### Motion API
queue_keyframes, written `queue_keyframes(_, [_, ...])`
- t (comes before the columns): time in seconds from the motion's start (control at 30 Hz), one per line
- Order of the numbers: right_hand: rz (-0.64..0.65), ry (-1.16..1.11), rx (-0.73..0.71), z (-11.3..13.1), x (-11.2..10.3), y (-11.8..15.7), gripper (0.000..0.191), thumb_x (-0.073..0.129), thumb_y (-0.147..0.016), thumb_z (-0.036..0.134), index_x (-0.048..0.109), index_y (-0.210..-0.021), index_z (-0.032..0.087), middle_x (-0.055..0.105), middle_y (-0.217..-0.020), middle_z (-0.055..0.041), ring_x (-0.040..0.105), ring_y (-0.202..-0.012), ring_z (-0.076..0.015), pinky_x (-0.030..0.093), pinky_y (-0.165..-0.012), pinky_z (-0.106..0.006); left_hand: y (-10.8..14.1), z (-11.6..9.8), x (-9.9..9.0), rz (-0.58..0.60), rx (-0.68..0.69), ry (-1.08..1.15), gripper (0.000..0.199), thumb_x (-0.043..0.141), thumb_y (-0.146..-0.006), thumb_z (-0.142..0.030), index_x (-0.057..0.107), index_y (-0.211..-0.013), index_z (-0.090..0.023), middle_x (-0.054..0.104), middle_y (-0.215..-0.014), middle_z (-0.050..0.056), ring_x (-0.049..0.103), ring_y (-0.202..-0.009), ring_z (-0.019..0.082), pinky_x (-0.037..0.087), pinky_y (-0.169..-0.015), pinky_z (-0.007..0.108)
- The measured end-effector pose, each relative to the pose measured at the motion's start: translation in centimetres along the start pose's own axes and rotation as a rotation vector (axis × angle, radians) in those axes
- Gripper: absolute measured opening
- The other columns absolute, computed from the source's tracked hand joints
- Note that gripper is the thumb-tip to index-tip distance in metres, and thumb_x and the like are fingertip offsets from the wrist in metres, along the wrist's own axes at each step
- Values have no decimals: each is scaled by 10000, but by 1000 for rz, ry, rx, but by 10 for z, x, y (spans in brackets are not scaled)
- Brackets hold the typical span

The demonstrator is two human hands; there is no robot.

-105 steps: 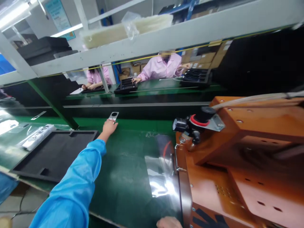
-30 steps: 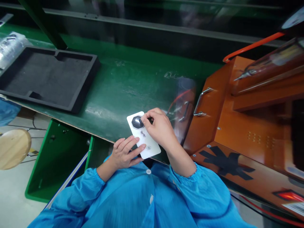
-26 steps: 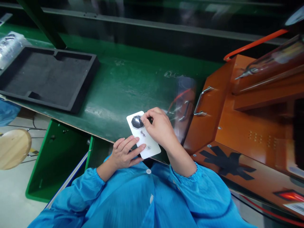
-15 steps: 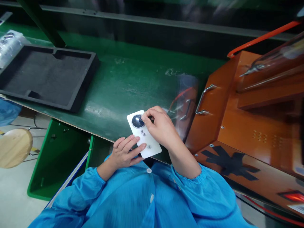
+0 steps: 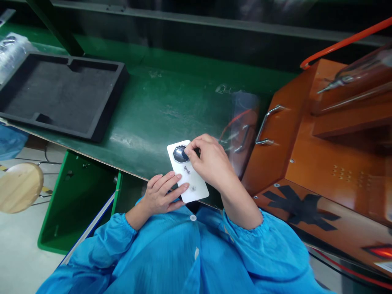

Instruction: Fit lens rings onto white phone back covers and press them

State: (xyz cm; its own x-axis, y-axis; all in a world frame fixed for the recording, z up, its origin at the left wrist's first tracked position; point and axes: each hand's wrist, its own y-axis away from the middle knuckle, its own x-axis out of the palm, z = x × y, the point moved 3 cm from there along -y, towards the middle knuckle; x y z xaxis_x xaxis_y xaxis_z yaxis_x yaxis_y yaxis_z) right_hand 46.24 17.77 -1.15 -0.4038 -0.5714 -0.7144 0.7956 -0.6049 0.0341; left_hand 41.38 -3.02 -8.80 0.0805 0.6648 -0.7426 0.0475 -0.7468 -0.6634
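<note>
Where the white panel [image 5: 187, 173] ends, green bench [image 5: 171, 102] gleams.

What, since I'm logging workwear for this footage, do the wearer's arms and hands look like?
The left hand and right hand are bare; no glove, ring or watch shows. The left sleeve and right sleeve are bright blue, loose, creased and slightly shiny, gathered at the cuffs, which sit above the wrists. No lettering or cable shows on either.

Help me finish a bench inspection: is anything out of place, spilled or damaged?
Black strips cross unevenly on the front of the orange machine, like a makeshift patch, and the green bench top has pale scuff-like marks. No spill shows; the white panel looks intact where visible.
</note>
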Motion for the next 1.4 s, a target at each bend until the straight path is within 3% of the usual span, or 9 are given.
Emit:
queue_keyframes(1.03, [-122, 114, -6, -8, 10, -3, 154, 597, -955, 242, 670, -820, 225, 666, -1052, -124, 607, -1071, -338, 485, -927, -499, -2, -1, 0, -10, -4, -23, 442, 515, -1058, -541, 707, -1375, -301, 741, -1327, 59, 645, -1307, 210, 311, -1271, 369])
queue_keyframes(1.4, [-93, 115, -2, -7, 10, -2, 146, 611, -966, 222, 669, -832, 219, 662, -1058, -120, 601, -1074, -332, 469, -940, -492, -5, -1, -1, -14, 1, -11, 421, 492, -1075, -510, 735, -1323, -272, 746, -1292, 77, 638, -1312, 207, 299, -1271, 366])
